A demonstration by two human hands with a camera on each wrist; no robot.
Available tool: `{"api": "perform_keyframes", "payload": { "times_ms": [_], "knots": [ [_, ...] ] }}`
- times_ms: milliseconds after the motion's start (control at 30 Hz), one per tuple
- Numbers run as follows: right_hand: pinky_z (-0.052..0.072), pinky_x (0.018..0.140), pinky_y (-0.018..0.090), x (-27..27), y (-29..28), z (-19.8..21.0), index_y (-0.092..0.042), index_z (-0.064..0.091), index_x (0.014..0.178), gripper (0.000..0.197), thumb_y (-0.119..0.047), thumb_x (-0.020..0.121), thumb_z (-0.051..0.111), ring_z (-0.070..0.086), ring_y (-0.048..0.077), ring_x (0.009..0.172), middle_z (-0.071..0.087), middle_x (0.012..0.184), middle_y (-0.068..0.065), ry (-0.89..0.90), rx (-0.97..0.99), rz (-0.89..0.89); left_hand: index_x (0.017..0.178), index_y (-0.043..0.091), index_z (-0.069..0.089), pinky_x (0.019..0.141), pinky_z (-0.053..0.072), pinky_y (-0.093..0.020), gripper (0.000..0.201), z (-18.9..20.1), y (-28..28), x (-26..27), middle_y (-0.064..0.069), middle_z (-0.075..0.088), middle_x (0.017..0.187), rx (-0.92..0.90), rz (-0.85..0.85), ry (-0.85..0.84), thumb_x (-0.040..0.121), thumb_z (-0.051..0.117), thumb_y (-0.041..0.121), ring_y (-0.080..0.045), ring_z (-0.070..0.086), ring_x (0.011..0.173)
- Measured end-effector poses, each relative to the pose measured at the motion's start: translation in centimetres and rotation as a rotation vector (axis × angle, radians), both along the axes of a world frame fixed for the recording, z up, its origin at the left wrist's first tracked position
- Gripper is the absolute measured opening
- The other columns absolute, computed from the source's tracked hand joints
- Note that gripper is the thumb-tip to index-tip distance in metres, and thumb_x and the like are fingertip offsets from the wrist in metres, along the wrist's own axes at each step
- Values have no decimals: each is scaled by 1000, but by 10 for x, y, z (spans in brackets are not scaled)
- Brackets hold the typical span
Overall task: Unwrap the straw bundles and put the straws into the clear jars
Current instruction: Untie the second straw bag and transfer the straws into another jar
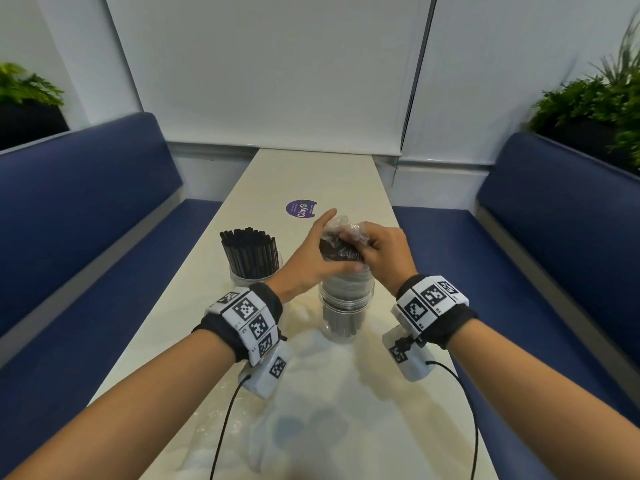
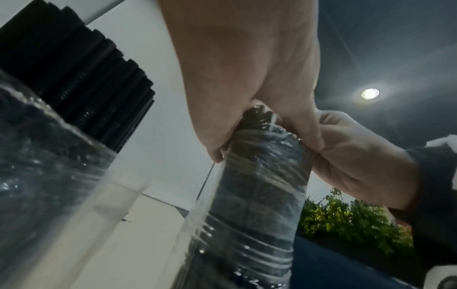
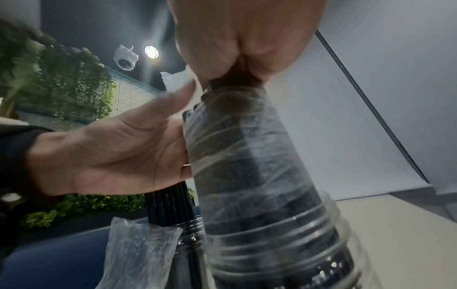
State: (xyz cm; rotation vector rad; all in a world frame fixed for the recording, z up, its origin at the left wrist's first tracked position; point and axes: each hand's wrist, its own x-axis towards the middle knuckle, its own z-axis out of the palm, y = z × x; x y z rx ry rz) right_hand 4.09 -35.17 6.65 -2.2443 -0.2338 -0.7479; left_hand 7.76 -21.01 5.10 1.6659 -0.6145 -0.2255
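A bundle of black straws (image 1: 341,252) (image 2: 262,185) (image 3: 247,156), wound in clear plastic wrap, stands upright in the nearer clear jar (image 1: 346,299) (image 3: 342,244) at the table's middle. My left hand (image 1: 311,261) (image 3: 118,152) holds the bundle's upper left side, thumb across its front and fingers behind it. My right hand (image 1: 377,251) (image 2: 358,162) pinches the bunched wrap (image 1: 341,225) at the bundle's top. To the left, a second clear jar (image 1: 242,277) (image 2: 49,176) holds several bare black straws (image 1: 249,251) (image 2: 74,78).
Crumpled clear wrap (image 1: 304,344) (image 3: 138,254) lies on the pale table (image 1: 311,174) between my wrists and nearer me. A purple round sticker (image 1: 300,208) sits beyond the jars. Blue benches (image 1: 86,220) (image 1: 554,237) flank the table, with plants behind them.
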Motion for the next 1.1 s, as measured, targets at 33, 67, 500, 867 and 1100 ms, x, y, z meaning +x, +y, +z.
{"api": "perform_keyframes", "payload": {
  "times_ms": [33, 67, 500, 867, 1100],
  "knots": [
    [54, 64, 48, -1, 2, 0, 2, 70, 82, 17, -12, 84, 61, 66, 34, 70, 72, 75, 20, -9, 21, -1, 140, 20, 31, 93, 43, -12, 89, -2, 0, 2, 6, 51, 124, -8, -3, -11, 67, 81, 8, -7, 51, 114],
    [55, 64, 48, -1, 2, -1, 2, 71, 82, 18, -13, 84, 61, 67, 34, 70, 72, 75, 21, -20, 53, 3, 131, 22, 42, 91, 44, -13, 76, -1, -1, 3, 8, 55, 116, -18, -25, -12, 67, 80, 5, -5, 54, 110],
    [38, 108, 38, -1, -8, 8, -22, 49, 129, 48, -38, 85, 59, 39, 15, 128, 43, 138, -3, 231, 338, 120, 102, 23, 72, 90, 52, -33, 31, 24, -6, 9, -2, 74, 99, 75, 35, -33, 73, 75, 35, -16, 67, 98],
    [51, 87, 35, -1, -6, -6, -4, 64, 102, 33, -27, 96, 42, 63, 27, 91, 69, 96, 13, 284, 389, 18, 103, 21, 69, 88, 50, -22, 17, 23, -16, 1, 6, 70, 96, -170, 96, 89, 89, 58, 21, -7, 65, 94],
    [48, 75, 32, 1, 1, 6, -7, 68, 96, 30, -24, 96, 44, 61, 20, 77, 69, 84, 7, 117, 285, -146, 133, 27, 49, 103, 42, -28, 51, 19, -11, 9, 2, 58, 130, -80, 117, -16, 86, 58, 44, -10, 53, 120]
  ]
}}
